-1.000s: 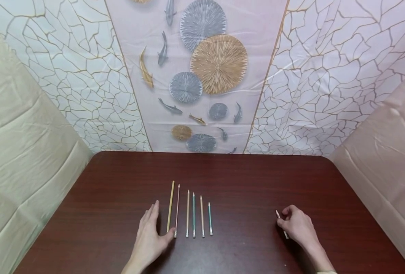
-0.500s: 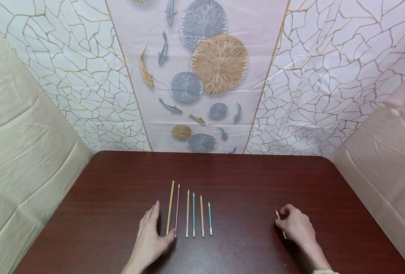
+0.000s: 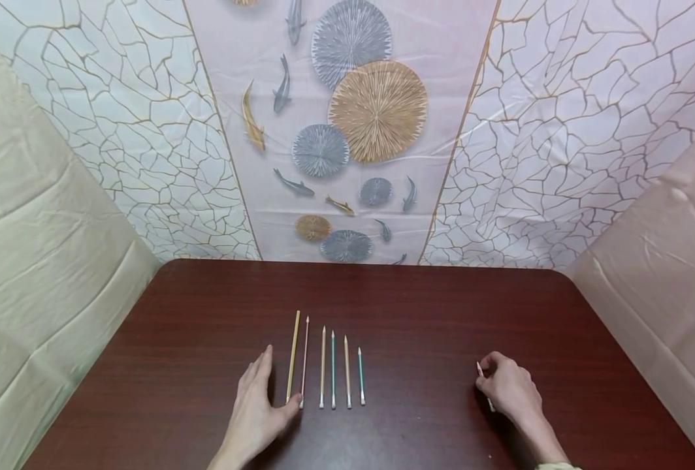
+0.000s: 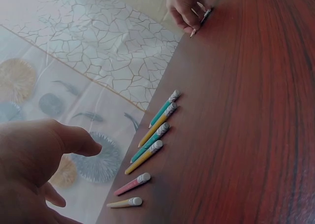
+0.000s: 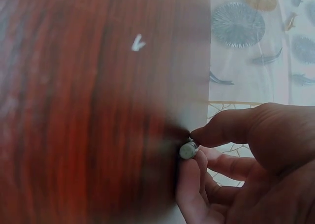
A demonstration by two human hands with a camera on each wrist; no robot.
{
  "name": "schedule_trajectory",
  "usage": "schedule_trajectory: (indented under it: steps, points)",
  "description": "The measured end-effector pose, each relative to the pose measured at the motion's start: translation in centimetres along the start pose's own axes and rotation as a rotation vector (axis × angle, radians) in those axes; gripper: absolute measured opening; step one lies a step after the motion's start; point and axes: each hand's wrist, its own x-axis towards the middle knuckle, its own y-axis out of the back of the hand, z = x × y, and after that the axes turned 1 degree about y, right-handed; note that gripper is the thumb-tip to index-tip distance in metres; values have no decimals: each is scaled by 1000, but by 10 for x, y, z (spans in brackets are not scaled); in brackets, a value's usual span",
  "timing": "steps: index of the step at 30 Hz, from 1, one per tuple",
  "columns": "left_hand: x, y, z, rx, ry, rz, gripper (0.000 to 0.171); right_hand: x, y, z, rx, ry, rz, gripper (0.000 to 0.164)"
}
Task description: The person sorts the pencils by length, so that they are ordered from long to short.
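My right hand (image 3: 511,388) pinches a short pencil (image 3: 479,369) between thumb and fingers at the table's right side. Its pale tip points away from me, and its white eraser end (image 5: 187,151) shows in the right wrist view. My left hand (image 3: 255,406) is spread low at the left end of a pencil row, its thumb overlapping the lower ends of the long yellow pencil (image 3: 293,356) and the pink pencil (image 3: 305,356). Further right lie a tan pencil (image 3: 323,365), a teal pencil (image 3: 333,369), another tan pencil (image 3: 347,372) and a shorter teal pencil (image 3: 361,375).
The dark red-brown wooden table (image 3: 418,313) ends at a patterned cloth backdrop (image 3: 336,130), with beige cloth on both sides. A small white mark (image 5: 138,43) shows on the tabletop in the right wrist view. The row's eraser ends face me, roughly lined up.
My right hand has shifted slightly left, still holding the short pencil. My left hand and the row of pencils stay where they were.
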Motion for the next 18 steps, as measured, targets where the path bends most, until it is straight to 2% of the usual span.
schedule_trajectory:
  steps: [7,14,18]
  points:
    - [-1,2,0,-13,44,-25,94,-1,-2,2,60,21,10,23]
    - [0,1,0,-13,17,0,92,-4,-7,-2,330,31,-33,25]
    - [0,1,0,-15,28,-6,92,-5,-7,-7,416,3,-74,27]
